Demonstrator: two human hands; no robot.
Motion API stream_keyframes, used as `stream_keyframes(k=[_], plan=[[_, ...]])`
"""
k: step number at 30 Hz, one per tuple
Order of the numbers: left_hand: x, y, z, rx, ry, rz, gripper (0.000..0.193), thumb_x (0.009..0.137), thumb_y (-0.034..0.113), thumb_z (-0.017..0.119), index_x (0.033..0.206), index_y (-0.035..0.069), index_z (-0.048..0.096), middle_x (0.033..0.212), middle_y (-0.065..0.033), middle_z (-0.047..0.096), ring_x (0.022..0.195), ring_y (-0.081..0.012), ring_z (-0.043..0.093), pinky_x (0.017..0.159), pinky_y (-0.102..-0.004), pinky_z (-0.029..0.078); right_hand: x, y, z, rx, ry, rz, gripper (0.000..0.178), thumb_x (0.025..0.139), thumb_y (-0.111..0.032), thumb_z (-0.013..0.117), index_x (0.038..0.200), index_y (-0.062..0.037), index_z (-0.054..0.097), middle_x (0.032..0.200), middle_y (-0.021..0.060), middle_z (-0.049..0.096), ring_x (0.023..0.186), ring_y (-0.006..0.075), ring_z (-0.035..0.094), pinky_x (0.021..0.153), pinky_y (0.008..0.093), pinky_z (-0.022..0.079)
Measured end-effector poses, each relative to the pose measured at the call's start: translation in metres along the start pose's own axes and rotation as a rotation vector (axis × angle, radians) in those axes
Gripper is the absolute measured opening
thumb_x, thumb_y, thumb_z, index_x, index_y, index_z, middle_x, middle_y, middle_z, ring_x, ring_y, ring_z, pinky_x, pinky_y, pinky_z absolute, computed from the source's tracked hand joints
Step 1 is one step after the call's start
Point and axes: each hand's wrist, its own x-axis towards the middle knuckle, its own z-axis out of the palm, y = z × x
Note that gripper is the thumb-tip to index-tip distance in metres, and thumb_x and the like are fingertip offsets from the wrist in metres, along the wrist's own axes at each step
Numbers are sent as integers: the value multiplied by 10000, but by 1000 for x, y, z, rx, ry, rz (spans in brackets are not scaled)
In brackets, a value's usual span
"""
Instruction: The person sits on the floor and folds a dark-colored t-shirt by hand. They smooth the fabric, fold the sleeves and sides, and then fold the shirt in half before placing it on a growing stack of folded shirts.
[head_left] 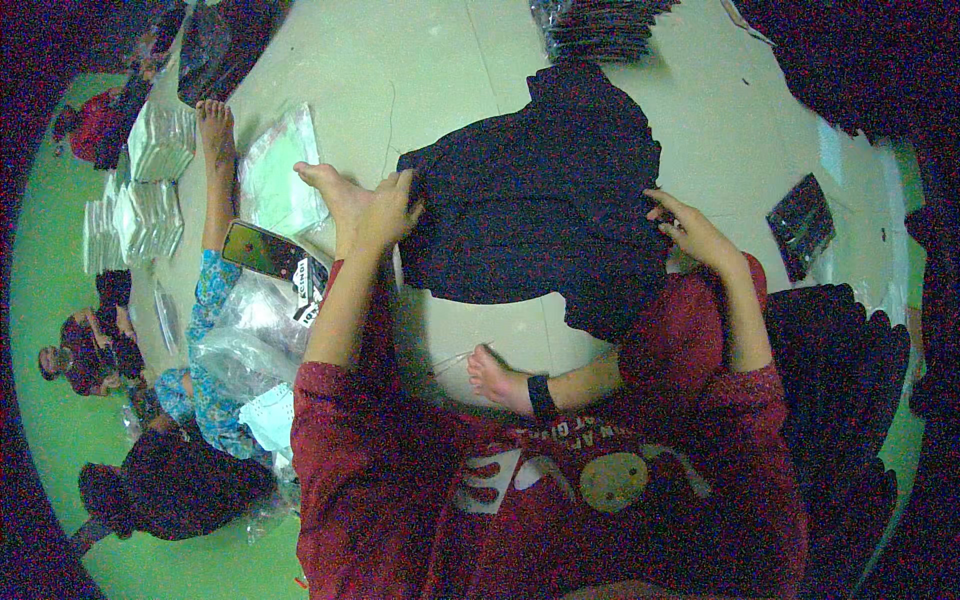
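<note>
A dark, almost black garment (530, 200) lies spread over the floor in front of me, slightly wrinkled, with a narrower part toward the far side. My left hand (392, 208) is at its left edge, with bent fingers closed on the cloth. On the opposite edge, my right hand (690, 228) pinches the cloth between fingertips and thumb. My bare foot (500, 382), with a dark band at the ankle, rests just below the garment.
Dark folded garments are stacked (600, 30) at the far side. A packed dark garment (800, 226) lies right, near a dark pile (835, 370). Left are a phone (262, 249), clear plastic bags (245, 320), white packets (160, 145) and a seated person in patterned blue trousers (205, 330).
</note>
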Motion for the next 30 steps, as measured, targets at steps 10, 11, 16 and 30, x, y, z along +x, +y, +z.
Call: stream_keyframes(k=[10,11,16,30], plan=[[-15,-3,19,-40,367,-210,539,648,507,610,987,89,643,1103,-348,428,1107,-588,201,977,-605,-93,11,-30,-12,144,159,-172,480,827,-9,460,1282,-124,356,1002,95,581,950,199,547,851,319,420],[-13,-5,26,-215,208,-207,521,643,490,625,941,64,649,1111,-377,400,1127,-557,208,990,-587,-62,19,-32,-8,135,165,-210,478,828,-12,460,1281,-124,357,1001,93,582,948,197,548,850,316,419],[-13,12,78,-399,508,-278,361,635,246,686,826,-53,620,1185,-382,336,1195,-425,222,1038,-455,77,42,-33,7,111,193,-263,469,831,-40,467,1279,-131,361,989,87,588,927,186,553,842,305,416],[54,181,-55,-1265,660,-104,391,850,296,535,1043,-35,453,886,-169,548,842,-279,523,785,-357,411,7,39,-35,486,445,-144,474,830,-25,424,1290,-109,348,1067,85,558,894,140,523,855,275,405]])
